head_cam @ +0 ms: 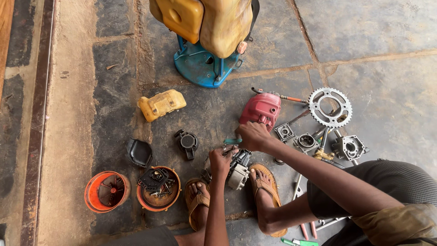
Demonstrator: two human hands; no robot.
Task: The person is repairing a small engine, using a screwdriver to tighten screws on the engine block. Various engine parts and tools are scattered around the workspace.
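I look down at a small grey engine block [237,172] on the stone floor between my two sandalled feet. My left hand [221,160] rests on its top with fingers closed around a small metal part there. Just above it, my right hand [253,135] grips a teal-handled tool [231,141], whose handle sticks out to the left. The tool's tip is hidden behind my hands. The two hands nearly touch over the engine.
A red engine cover [261,109], a toothed sprocket [330,107] and grey metal housings [348,147] lie to the right. On the left are a yellow cover [161,104], black parts [187,143] and two orange round housings [107,192]. A yellow tank on a blue base [199,66] stands behind.
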